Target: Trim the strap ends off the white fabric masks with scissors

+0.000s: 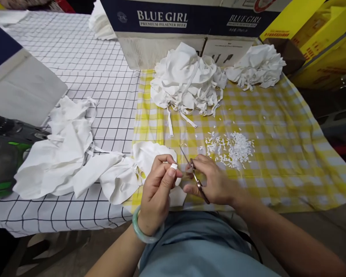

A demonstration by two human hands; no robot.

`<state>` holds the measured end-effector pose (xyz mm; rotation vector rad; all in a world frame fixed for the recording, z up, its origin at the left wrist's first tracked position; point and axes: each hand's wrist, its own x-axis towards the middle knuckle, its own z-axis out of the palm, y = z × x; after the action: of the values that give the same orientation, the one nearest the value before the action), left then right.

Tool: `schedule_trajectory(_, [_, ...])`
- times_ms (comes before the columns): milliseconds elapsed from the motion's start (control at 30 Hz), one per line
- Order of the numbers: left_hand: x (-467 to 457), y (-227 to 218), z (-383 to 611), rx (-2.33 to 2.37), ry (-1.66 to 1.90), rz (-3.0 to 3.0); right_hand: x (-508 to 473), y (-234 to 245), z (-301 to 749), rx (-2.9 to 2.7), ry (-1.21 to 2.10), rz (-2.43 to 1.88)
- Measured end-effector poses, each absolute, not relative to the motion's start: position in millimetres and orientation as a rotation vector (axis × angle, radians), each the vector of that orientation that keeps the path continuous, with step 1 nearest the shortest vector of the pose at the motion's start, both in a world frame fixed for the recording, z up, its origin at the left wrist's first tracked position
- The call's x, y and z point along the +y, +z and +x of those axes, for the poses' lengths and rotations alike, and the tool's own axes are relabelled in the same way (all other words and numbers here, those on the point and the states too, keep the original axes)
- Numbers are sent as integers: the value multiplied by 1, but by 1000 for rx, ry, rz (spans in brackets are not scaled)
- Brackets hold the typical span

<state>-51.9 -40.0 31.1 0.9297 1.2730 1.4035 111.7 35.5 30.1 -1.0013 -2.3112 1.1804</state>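
"White grid cloth [112, 73] spreads to eleven o'clock of the left hand [158, 188]; yellow check cloth [291, 154] runs out to three. At twelve stands a box [202, 19]."

"And the hands?"

"Close together but, as far as I can see, not touching. The left pinches a tab [173, 166], small and white, between thumb and fingertips. At three o'clock from it, the right hand [216, 182] grips scissors [195, 177], aimed at eleven. I can't tell how far they are parted."

"Is the tab loose or joined to something?"

"I can't tell. Fabric [154, 152] lies just beyond the left hand, but any join is hidden."

"What else is around?"

"At twelve, a big heap [187, 73] of white cloth, with straps [170, 122] trailing from it; at one, a small heap [256, 65]; between nine and ten, loose cloth [66, 154]. Snippets [238, 150] lie scattered at two."

"Which step is this?"

"Snipping, I'd judge, paused between cuts: the scissors are beside the tab, not biting it."

"What does the next move call for?"

"To my mind, a steady pinch, scissors turned toward the tab, and fingertips well clear."
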Motion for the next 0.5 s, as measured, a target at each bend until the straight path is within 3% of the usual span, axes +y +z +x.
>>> schedule_trajectory(500, [-34,29,-46,1325,1385,1271,40,30,119,-2505,1102,-939])
